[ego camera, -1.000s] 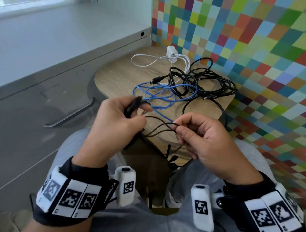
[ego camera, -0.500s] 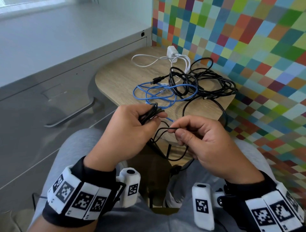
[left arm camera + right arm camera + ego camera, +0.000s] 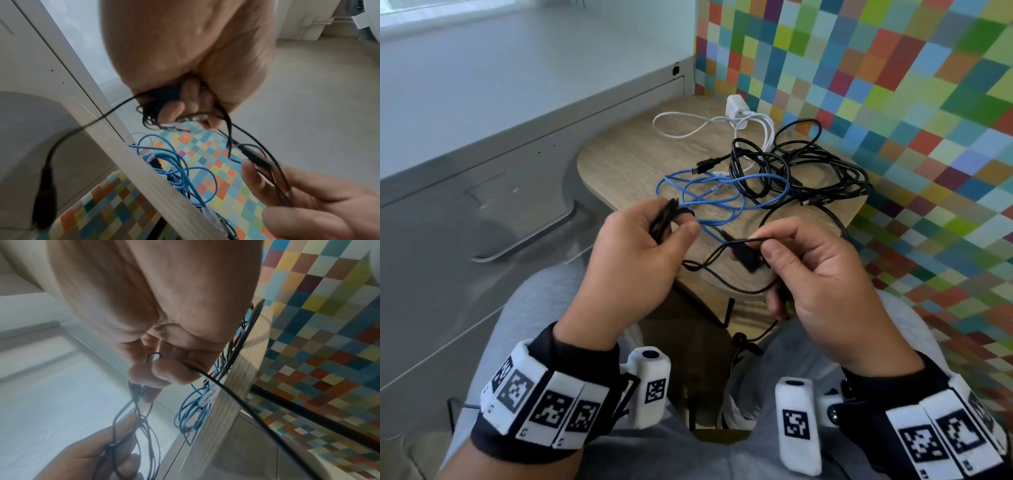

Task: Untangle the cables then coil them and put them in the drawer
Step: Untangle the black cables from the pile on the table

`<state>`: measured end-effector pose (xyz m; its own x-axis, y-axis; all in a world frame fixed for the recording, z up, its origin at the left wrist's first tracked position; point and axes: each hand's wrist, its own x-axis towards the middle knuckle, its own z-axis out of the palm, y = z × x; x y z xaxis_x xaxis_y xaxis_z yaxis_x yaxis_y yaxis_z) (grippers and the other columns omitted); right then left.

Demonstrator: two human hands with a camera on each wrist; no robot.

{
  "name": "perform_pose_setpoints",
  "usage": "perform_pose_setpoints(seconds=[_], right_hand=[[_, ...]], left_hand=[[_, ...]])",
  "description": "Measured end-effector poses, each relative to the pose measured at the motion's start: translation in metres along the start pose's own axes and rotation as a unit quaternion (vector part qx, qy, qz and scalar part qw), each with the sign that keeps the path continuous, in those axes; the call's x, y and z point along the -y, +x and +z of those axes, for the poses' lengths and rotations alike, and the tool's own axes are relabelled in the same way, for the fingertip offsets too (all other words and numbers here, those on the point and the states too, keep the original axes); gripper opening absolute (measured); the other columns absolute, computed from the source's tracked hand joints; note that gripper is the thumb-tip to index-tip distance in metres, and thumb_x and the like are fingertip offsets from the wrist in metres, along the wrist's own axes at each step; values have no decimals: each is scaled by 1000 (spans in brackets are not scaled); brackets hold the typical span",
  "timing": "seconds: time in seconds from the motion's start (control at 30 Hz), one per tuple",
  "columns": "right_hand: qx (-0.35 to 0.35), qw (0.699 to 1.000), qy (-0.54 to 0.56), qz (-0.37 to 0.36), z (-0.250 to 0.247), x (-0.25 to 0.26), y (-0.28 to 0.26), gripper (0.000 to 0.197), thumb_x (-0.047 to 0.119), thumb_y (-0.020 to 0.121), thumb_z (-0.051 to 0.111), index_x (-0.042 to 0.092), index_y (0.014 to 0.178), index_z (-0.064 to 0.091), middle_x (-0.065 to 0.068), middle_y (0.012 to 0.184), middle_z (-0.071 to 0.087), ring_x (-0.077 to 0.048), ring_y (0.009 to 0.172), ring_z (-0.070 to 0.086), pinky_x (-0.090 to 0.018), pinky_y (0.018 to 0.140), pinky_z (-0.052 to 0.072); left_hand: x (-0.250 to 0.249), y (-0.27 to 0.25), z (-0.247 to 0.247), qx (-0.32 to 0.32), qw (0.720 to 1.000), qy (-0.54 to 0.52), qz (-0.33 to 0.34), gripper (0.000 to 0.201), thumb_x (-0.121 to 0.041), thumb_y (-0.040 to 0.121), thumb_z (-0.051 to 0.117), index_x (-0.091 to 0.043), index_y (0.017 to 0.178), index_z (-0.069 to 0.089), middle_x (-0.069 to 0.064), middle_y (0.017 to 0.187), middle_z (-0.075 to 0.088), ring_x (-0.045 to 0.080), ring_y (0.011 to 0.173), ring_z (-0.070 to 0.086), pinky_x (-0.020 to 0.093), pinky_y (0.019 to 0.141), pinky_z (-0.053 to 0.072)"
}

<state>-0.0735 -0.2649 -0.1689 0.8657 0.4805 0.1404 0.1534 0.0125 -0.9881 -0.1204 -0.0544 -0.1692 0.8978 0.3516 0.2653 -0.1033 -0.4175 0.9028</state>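
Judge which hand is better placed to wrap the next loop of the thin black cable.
Right, probably. The right hand pinches the free run of the thin black cable, while the left hand already grips the gathered coil and should just anchor it.

Both hands were raised side by side over the lap, each wrist in a marker-covered band. The left hand point(image 3: 633, 253) was curled into a fist around a thin black cable point(image 3: 709, 263), while the right hand point(image 3: 822, 274) pinched it between thumb and forefinger.

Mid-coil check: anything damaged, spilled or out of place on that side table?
No damage or spill visible. The black cables still lie knotted through the blue cable on the wooden table, one black strand hanging off its front edge. The thin black cable spans left hand and right hand.
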Motion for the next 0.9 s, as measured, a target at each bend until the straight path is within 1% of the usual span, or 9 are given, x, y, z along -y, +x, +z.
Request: perform_pose_setpoints(seconds=[0.17,0.3,0.43,0.53,0.6,0.67,0.73,0.8,0.9], right_hand=[[-8,1000,19,-6,-1,-1,0,20,15,102,58,28,90,69,-9,98,76,-25,50,53,-33,46,42],[20,999,27,-16,1,2,-3,14,15,95,59,22,87,69,-10,95,75,-25,60,59,-32,51,48],[54,998,37,-21,-3,0,-5,16,8,90,63,11,76,70,-9,98,75,-26,96,73,-31,78,59],[46,998,16,-34,-4,-2,-4,19,19,91,65,11,74,70,-6,103,76,-22,106,71,-28,86,56],[24,999,32,-33,-3,-3,-2,22,29,94,66,14,78,72,-6,103,76,-26,104,71,-33,86,57],[4,998,52,-22,-1,-4,-1,30,49,91,71,19,91,74,-12,105,75,-34,99,70,-46,85,57],[-7,997,81,-8,0,-3,1,44,61,85,73,22,107,72,-16,111,74,-35,93,70,-49,81,56],[-1,995,95,1,0,-2,3,56,62,84,74,21,122,67,-16,120,72,-35,95,70,-48,81,56],[14,997,80,2,2,0,1,57,51,86,76,20,132,62,-11,126,71,-34,99,70,-44,84,58]], left_hand=[[6,10,-10,-137,988,-68,-6,17,-25,91,70,-31,76,67,-12,62,51,10,58,44,32,58,38],[5,9,-10,-197,975,-99,2,23,-27,92,68,-35,71,65,-15,61,49,13,61,42,36,61,37],[-4,4,-10,-172,974,-134,56,17,-18,94,70,-30,81,68,-15,66,55,9,64,45,26,62,38],[-10,-2,-7,-140,974,-150,92,10,-23,95,68,-24,86,72,-11,63,54,10,62,44,25,61,37],[-15,-4,-6,-133,969,-184,95,18,-30,96,62,-29,85,77,9,56,51,17,54,41,23,55,33],[-18,-5,-7,-130,963,-217,92,28,-32,96,56,-30,77,76,26,59,50,27,49,37,21,49,31],[-19,-5,-9,-116,957,-250,92,31,-30,97,52,-24,74,71,14,58,59,23,46,36,19,47,30],[-18,-5,-9,-97,955,-266,83,32,-32,96,50,-15,76,70,3,58,61,22,45,33,18,47,30],[-19,-7,-6,-49,956,-288,40,27,-35,91,56,-21,84,79,7,54,43,25,47,25,22,44,23]])
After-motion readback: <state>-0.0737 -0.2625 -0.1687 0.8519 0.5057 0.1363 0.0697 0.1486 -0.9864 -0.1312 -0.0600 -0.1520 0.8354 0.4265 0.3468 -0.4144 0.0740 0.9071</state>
